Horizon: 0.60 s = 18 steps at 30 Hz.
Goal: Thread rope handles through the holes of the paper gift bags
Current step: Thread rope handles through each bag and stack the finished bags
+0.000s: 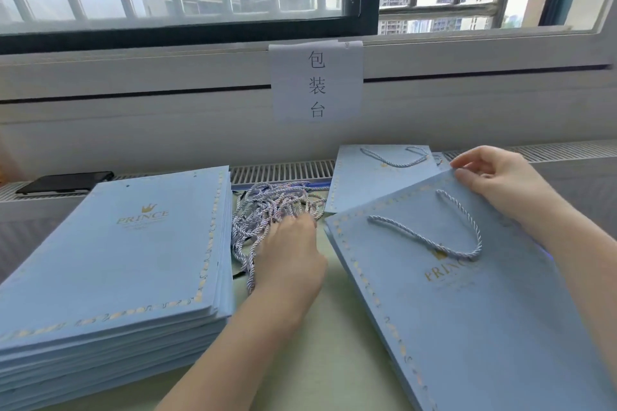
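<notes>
A black phone (63, 182) lay at the far left of the surface (337, 360), out of the way. Near it, a tall stack of flat blue paper bags (117, 264) sat on the left, each with a gold crown, the word PRINCE and a dotted gold border; these appeared to be waiting for handles. Just right of the stack, a loose tangle of pale twisted ropes (267, 210) lay between the two bag groups, within easy reach. The left hand (290, 250) rested on that tangle, fingers curled down into the ropes, probably picking out one; whether it had already closed on a rope could not be told. To the right, a flat bag (467, 310) lay at an angle with a rope handle (444, 233) looped through its two holes on the upper face. The right hand (490, 173) pinched that bag's far top edge, likely steadying or opening it. Behind it lay another bag (364, 177) already fitted with a handle, beneath a paper sign (316, 82).
</notes>
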Motion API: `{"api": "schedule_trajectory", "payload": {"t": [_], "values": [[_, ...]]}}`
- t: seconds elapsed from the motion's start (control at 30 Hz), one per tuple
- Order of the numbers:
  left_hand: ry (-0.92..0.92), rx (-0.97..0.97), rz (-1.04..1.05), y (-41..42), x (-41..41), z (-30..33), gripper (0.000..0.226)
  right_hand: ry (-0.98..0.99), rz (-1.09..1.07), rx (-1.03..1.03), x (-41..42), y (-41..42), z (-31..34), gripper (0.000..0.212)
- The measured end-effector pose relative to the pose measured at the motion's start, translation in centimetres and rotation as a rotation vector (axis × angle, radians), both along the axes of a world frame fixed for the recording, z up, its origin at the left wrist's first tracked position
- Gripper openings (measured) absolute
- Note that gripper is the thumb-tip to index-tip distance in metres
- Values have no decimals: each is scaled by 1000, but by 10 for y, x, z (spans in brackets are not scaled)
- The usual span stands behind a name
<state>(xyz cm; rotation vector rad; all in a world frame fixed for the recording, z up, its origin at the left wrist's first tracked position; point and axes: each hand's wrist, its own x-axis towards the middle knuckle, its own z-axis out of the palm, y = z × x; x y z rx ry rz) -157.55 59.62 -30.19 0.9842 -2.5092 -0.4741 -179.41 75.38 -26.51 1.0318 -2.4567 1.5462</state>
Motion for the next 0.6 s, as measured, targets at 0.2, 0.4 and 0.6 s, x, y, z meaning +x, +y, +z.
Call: {"api": "schedule_trajectory", "payload": {"t": [0.2, 0.4, 0.6], "values": [[-206, -73, 41, 1, -1, -8, 22, 0, -201, 96, -18, -5, -19, 11], [-6, -244, 69, 1, -3, -8, 25, 20, -275, 345, -14, -9, -23, 21], [827, -82, -232, 7, -3, 4, 19, 413, -9, 287, 35, -20, 2, 32]]}}
